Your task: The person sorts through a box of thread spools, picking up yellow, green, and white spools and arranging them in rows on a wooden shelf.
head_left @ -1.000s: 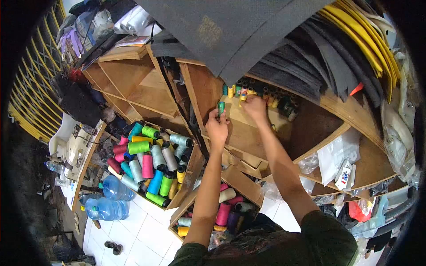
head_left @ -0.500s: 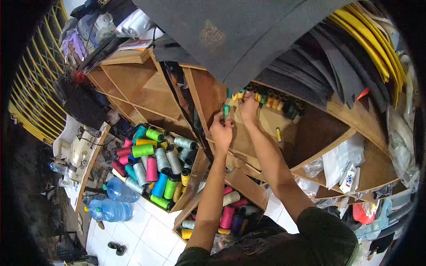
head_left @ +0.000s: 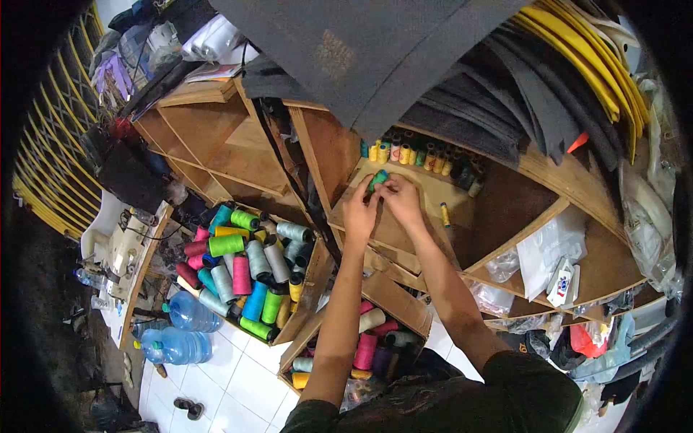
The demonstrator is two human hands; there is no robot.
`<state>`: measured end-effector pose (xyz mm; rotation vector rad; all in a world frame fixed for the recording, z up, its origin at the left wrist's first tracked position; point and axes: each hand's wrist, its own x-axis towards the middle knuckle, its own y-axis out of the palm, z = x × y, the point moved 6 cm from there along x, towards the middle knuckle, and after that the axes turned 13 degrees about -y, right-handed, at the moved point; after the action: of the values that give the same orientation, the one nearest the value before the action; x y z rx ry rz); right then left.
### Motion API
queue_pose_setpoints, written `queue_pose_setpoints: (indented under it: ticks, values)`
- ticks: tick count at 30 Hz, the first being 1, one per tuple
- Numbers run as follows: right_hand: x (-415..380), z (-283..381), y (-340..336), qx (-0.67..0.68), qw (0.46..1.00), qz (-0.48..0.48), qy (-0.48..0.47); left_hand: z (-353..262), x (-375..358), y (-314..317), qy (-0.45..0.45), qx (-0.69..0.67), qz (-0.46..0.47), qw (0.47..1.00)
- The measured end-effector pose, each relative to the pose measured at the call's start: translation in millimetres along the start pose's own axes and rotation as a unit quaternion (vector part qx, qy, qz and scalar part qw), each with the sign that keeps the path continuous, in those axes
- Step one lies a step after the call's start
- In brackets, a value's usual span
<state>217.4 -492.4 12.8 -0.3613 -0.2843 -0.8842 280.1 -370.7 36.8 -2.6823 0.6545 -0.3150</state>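
Between my two hands, over the shelf compartment, is a small green thread spool [head_left: 378, 180]. My left hand [head_left: 361, 211] pinches it from the left. The fingertips of my right hand [head_left: 401, 202] close on its right side. Behind them, a row of small thread spools [head_left: 406, 155], mostly yellow with some green and dark ones, stands upright along the back of the compartment. A single yellow spool [head_left: 445, 214] lies apart on the shelf board, right of my right hand.
A box of large coloured thread cones [head_left: 240, 276] stands lower left, and a cardboard box [head_left: 394, 300] with more cones sits below my arms. Dark sheets [head_left: 361, 58] hang over the wooden shelf [head_left: 516, 249]. Blue water bottles [head_left: 180, 345] lie on the tiled floor.
My right hand has come away from the spool row, down to the green spool in my left hand. The row is now more exposed. The view has shifted slightly.
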Motion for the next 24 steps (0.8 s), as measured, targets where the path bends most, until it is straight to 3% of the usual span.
queue_pose_setpoints:
  ticks: [4,6,7,10,11,14,18,21,24]
  values:
    - [20,5,-17,-0.167,0.98,-0.109,-0.028,7,5,2,0.016,0.063,-0.062,0.996]
    - [40,-7,-19,-0.284,0.947,-0.143,-0.056,16,10,3,0.007,0.062,-0.038,0.997]
    - [46,-7,-18,-0.269,0.95,-0.129,-0.096,15,8,3,0.024,0.044,-0.05,0.997]
    - [54,-5,-12,-0.289,0.941,-0.148,-0.092,18,13,5,0.023,0.028,-0.049,0.998]
    - [56,-13,-10,-0.298,0.95,-0.091,-0.026,22,13,6,0.012,0.029,-0.04,0.999]
    - [59,-18,-5,-0.291,0.95,-0.113,-0.031,10,6,1,-0.005,0.029,-0.042,0.999]
    - [46,-1,-8,-0.288,0.946,-0.129,-0.073,16,9,4,-0.039,0.006,-0.015,0.999]
    - [40,1,-22,-0.285,0.943,-0.127,-0.115,20,9,5,0.007,0.002,-0.037,0.999]
    - [11,41,-61,-0.297,0.952,-0.076,0.003,21,10,6,0.012,-0.023,-0.045,0.999]
